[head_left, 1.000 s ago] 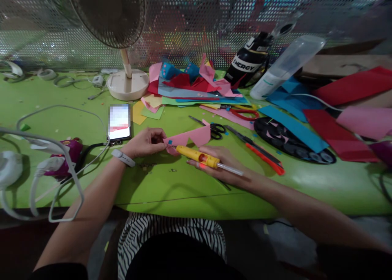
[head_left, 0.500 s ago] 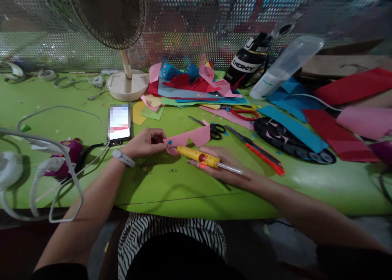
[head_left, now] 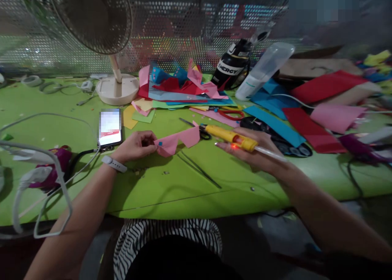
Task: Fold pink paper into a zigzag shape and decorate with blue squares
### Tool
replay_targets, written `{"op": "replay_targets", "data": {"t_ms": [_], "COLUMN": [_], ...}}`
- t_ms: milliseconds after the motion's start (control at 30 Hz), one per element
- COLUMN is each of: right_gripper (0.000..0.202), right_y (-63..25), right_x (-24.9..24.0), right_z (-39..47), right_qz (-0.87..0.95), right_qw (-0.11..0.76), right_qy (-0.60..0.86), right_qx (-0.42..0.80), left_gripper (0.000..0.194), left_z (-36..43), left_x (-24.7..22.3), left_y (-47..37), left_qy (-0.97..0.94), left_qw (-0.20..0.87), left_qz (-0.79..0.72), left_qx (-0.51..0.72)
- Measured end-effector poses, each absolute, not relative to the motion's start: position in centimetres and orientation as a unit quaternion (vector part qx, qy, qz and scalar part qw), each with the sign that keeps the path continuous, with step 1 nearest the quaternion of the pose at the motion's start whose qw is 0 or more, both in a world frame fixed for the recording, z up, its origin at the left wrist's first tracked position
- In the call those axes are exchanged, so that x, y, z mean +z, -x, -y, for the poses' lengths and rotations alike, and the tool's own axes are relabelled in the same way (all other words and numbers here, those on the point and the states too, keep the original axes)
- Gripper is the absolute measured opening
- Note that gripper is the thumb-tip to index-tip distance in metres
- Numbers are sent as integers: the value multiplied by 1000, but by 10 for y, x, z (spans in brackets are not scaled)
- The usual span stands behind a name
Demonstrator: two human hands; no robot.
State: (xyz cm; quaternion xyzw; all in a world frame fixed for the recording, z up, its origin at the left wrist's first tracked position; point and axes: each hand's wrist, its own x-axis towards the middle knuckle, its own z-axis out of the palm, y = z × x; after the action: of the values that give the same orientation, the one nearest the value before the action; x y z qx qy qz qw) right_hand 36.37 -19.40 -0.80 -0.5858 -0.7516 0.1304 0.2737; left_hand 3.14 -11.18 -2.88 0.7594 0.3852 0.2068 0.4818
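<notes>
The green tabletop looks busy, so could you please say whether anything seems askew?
Yes: a flat blue paper strip lies slantwise across the black oval tray, partly covering it, and small scraps litter the green tabletop.

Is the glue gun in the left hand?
No, the right hand grips the glue gun, while the left hand pinches the pink paper.
</notes>
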Motion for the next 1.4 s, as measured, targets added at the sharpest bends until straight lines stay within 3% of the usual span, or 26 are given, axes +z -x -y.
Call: {"op": "replay_targets", "data": {"t_ms": [133,300,433,633,733,800,933,1133,1267,1400], "right_gripper": [37,44,44,33,31,37,39,29,18,37], "right_y": [-420,-492,-526,-508,-459,-420,-357,-325,-329,-336], "right_x": [-12,-38,-55,-43,-30,-26,-27,-31,-26,-19], "right_z": [188,181,179,191,202,209,217,218,215,211], "right_qz": [697,613,609,653,670,713,807,850,783,671], "right_qw": [246,176,169,154,221,227,118,26,79,174], "right_qy": [673,770,774,739,698,661,559,499,555,536], "right_qx": [22,13,35,-63,-118,-57,149,165,269,482], "left_gripper": [20,20,21,20,20,21,21,19,20,18], "left_z": [110,106,105,104,104,105,106,107,107,106], "left_x": [-26,-28,-29,-31,-32,-32,-31,-31,-32,-33], "left_y": [-32,-29,-27,-27,-27,-27,-27,-28,-27,-27], "left_qy": [-764,-765,-759,-752,-749,-747,-748,-749,-751,-750], "left_qw": [463,445,440,454,455,455,450,442,441,441], "left_qz": [-399,-414,-428,-425,-427,-425,-424,-432,-429,-431], "left_qx": [207,215,215,217,223,233,243,238,239,240]}}
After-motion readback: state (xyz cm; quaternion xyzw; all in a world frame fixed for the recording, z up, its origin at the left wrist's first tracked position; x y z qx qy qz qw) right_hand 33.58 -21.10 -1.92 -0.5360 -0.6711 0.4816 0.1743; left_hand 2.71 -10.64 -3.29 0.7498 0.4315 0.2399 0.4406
